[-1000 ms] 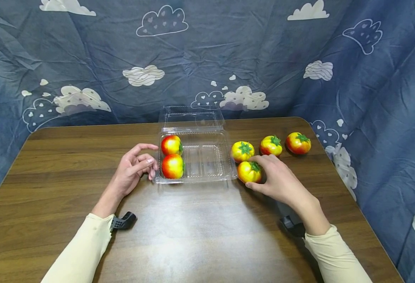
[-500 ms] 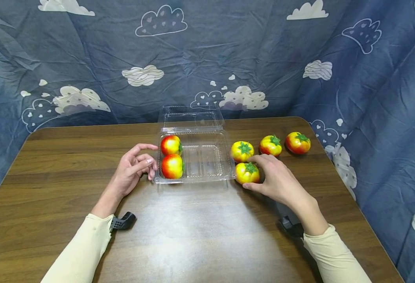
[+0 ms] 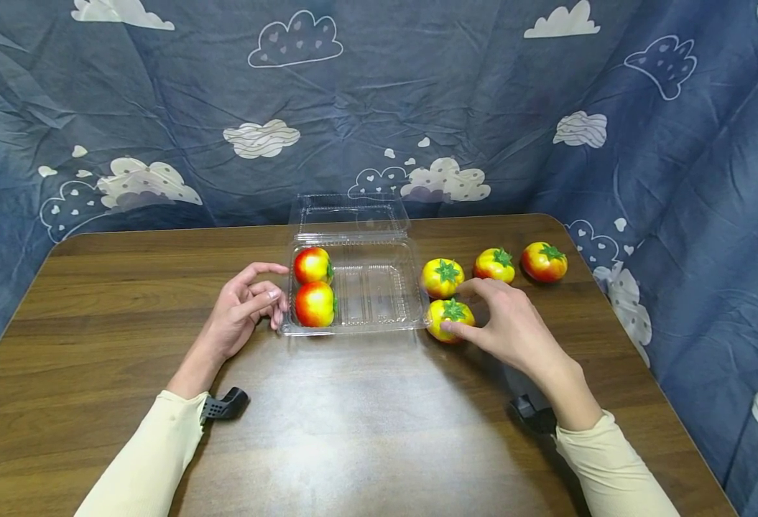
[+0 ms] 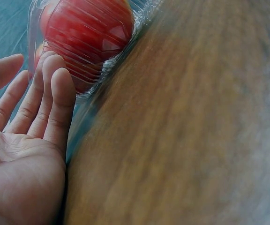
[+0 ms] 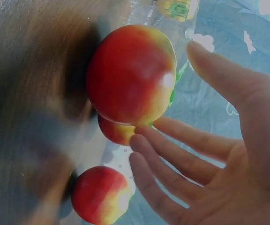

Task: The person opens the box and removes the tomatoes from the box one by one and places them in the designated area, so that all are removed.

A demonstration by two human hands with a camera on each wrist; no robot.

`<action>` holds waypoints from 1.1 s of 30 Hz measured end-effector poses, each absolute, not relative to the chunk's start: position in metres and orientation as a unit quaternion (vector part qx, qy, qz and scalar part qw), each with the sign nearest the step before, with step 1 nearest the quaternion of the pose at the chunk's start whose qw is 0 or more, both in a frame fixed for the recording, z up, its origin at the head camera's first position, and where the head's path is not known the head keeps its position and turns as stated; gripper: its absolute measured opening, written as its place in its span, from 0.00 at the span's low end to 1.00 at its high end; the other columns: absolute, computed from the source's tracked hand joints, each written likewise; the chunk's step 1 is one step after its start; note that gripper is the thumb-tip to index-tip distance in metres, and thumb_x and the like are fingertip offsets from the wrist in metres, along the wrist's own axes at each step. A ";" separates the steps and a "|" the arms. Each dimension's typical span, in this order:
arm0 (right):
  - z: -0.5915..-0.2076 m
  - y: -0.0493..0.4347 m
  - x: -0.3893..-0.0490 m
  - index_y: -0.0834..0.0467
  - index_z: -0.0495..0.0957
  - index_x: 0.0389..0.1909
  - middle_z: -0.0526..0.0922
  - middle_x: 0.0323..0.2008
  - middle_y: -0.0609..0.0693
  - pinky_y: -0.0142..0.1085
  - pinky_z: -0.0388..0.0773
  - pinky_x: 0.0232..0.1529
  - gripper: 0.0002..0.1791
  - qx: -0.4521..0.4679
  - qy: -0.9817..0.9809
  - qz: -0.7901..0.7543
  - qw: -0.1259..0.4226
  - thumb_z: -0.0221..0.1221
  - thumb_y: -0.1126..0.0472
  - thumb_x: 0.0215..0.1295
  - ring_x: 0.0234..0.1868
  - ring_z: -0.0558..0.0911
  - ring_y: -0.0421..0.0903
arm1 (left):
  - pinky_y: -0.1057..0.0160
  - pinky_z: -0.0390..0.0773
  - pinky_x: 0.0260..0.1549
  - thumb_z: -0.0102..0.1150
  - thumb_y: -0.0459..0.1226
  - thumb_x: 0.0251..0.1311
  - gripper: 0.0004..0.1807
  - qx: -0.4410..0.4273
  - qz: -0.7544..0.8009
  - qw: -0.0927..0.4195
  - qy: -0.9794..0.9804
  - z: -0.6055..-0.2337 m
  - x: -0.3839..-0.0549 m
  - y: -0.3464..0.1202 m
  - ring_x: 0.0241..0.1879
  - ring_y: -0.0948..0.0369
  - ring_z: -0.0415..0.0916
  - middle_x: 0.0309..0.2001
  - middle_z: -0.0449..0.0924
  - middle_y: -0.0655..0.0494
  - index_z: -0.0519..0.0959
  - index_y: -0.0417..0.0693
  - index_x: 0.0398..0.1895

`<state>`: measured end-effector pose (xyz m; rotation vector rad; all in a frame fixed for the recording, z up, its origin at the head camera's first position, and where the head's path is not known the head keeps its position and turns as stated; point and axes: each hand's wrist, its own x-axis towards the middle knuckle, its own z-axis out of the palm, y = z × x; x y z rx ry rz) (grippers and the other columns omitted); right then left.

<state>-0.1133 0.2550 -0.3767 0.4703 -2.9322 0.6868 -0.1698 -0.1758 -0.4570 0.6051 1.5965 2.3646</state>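
On the worktop (image 3: 340, 431), just right of the box (image 3: 366, 331), we see the front fruit (image 3: 450, 316), the right hand (image 3: 514, 327) spread loosely about it; whether fingers touch, we can't quite tell. The left hand (image 3: 247, 309) lies relaxed beside the box. We judge this a picking or placing step; lifting would call for closing thumb and fingers.

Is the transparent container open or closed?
Open: its lid is folded back behind the base, and the two fruits inside are uncovered.

No text, label, brand, number or sign can be read here.
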 end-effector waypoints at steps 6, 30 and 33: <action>-0.377 0.253 -0.116 0.61 0.84 0.51 0.89 0.47 0.56 0.52 0.80 0.55 0.26 0.147 -0.955 0.242 0.089 0.76 0.48 0.61 0.48 0.85 0.57 | 0.65 0.84 0.24 0.47 0.22 0.75 0.19 0.203 0.804 0.112 0.548 -0.457 -0.170 -0.177 0.24 0.57 0.81 0.31 0.83 0.45 0.69 0.34 0.66; -0.371 0.226 -0.123 0.63 0.83 0.52 0.87 0.49 0.57 0.47 0.82 0.44 0.23 0.185 -0.929 0.276 0.162 0.76 0.56 0.61 0.44 0.84 0.54 | 0.65 0.84 0.24 0.47 0.22 0.75 0.18 0.206 0.811 0.112 0.536 -0.461 -0.171 -0.175 0.24 0.56 0.81 0.31 0.83 0.46 0.70 0.35 0.65; -0.369 0.215 -0.125 0.62 0.83 0.52 0.86 0.50 0.57 0.48 0.83 0.47 0.22 0.192 -0.928 0.284 0.148 0.75 0.56 0.62 0.47 0.84 0.56 | 0.65 0.84 0.24 0.48 0.22 0.75 0.18 0.204 0.808 0.112 0.541 -0.459 -0.171 -0.175 0.24 0.56 0.80 0.31 0.83 0.46 0.70 0.35 0.65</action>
